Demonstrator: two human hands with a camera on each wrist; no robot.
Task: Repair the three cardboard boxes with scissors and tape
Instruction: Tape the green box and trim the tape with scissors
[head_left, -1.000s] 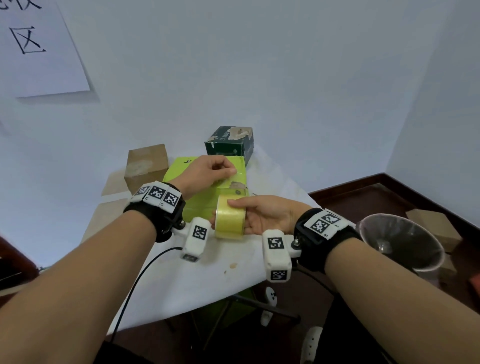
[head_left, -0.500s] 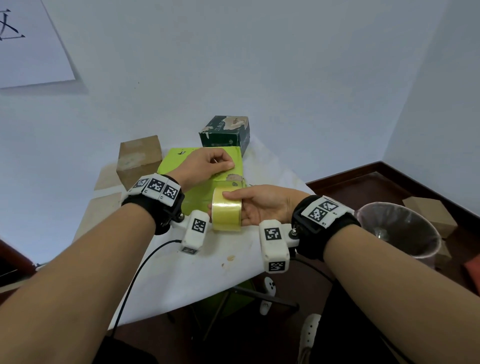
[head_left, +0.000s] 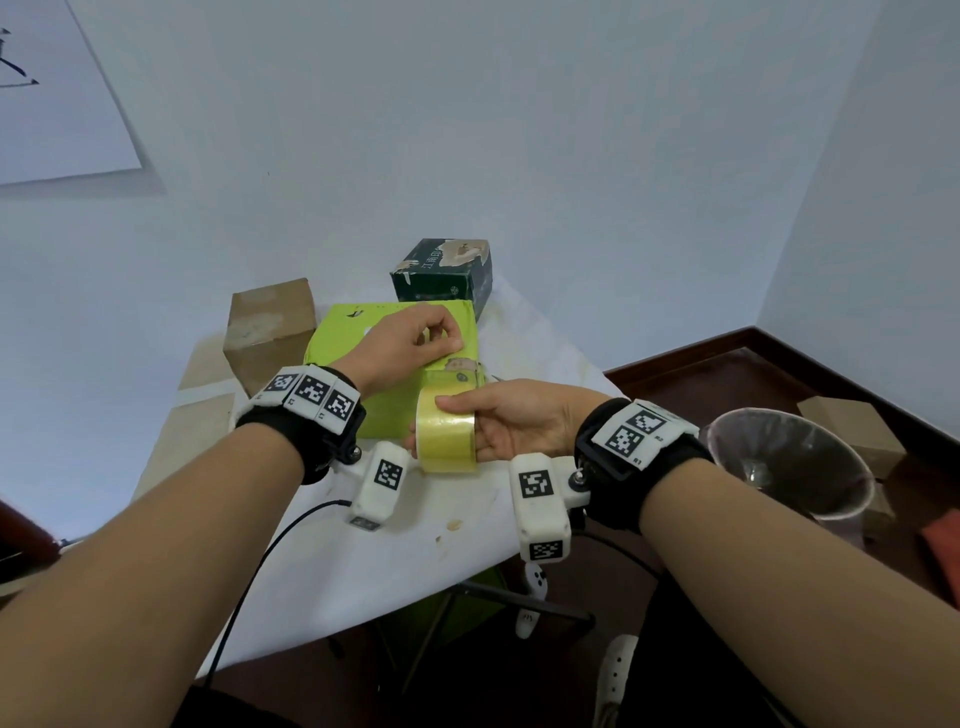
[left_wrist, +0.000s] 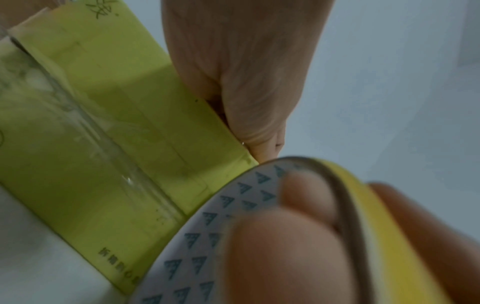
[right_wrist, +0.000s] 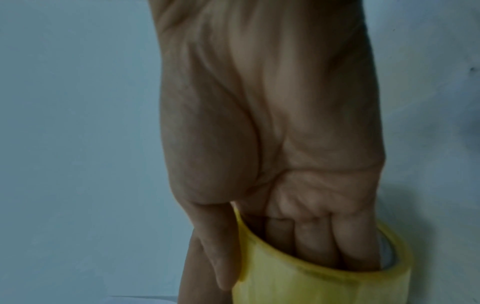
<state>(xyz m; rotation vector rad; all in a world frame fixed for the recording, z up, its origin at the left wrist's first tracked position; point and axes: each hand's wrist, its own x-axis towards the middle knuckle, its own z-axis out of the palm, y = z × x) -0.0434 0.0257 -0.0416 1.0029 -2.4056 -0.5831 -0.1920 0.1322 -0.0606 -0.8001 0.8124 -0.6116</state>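
A lime-green box (head_left: 343, 348) lies flat mid-table, and its side fills the left wrist view (left_wrist: 103, 144). My left hand (head_left: 441, 340) rests on its top, thumb and forefinger pinching the free tape end down near a torn patch (head_left: 460, 364). My right hand (head_left: 457, 415) grips the yellowish tape roll (head_left: 447, 441) at the box's near edge, fingers through the core (right_wrist: 311, 242) and thumb on the outside. The strip between roll and left hand is barely visible. A brown box (head_left: 270, 332) stands at the left and a dark green box (head_left: 444, 275) behind. No scissors show.
The small table (head_left: 363, 561) has a white cover and stands against the wall. Its near right edge drops to dark floor. A lined waste bin (head_left: 789, 462) and more cardboard (head_left: 852, 431) are on the floor to the right. A cable (head_left: 270, 561) trails from my left wrist.
Both hands stay almost where they were. My left forefinger has curled more over the tape end. The head view has bobbed slightly.
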